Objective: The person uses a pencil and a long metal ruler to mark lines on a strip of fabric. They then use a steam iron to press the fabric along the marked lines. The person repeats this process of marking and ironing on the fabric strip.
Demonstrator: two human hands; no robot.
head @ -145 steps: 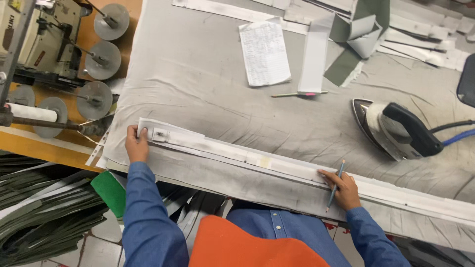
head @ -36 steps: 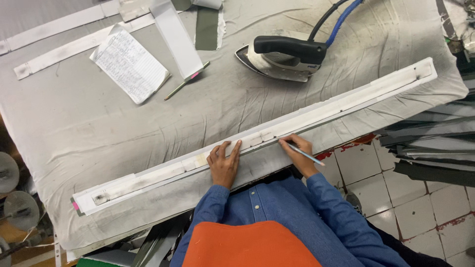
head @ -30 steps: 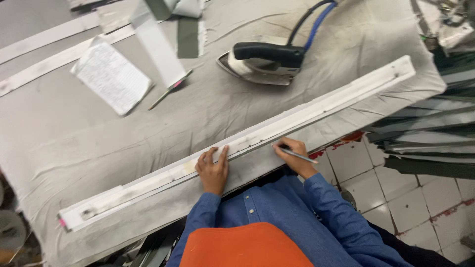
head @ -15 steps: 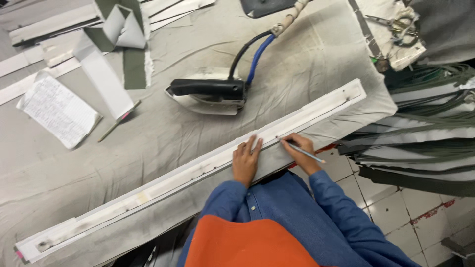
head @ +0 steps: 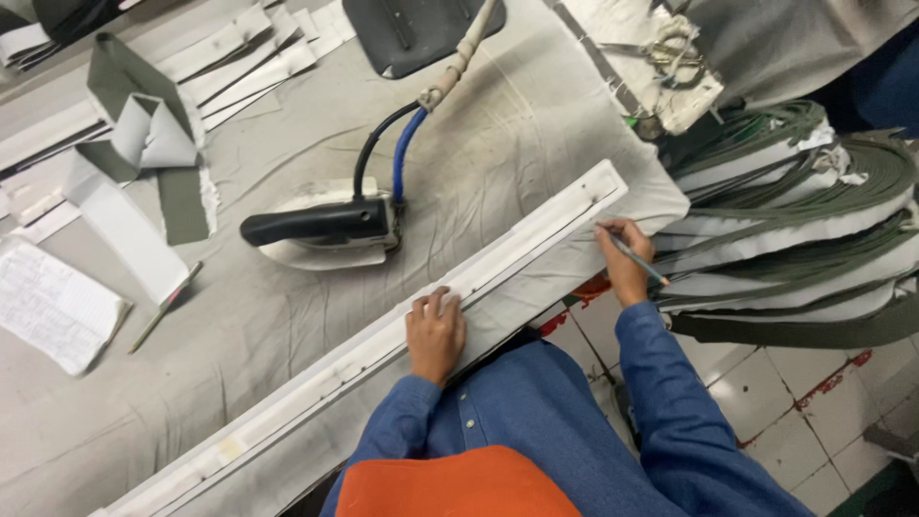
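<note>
L hand [head: 436,333] flat, fingers spread and pressed down on the long white template strip [head: 402,335], which runs diagonally from lower left of frame up to centre right; it's pinning, not gripping. R hand [head: 624,260] near the strip's upper-right end, fingers curled tight around a pencil [head: 636,259], tip seems to sit at the strip edge, can't confirm contact. Grey fabric band [head: 536,287] lies under/along the strip at the near edge of the padded table [head: 287,316], partly overhanging. Risks imo: strip is long and only held mid-span, so pencil pressure at the far end could pivot or bow it → line drifts off. Fabric overhang at the table edge could slip under its own weight and drag out from under the strip. Iron [head: 321,230] sits just above the strip mid-frame, black/blue cord [head: 397,153] running toward top; can't tell if hot, but the L forearm is near it and an elbow bump could shove it onto the strip. Stack of green and white bands [head: 804,239] at right is close to the R elbow, could snag. Paper sheet [head: 53,306] and 2nd pencil [head: 165,306] at left are well apart, no issue.
</note>
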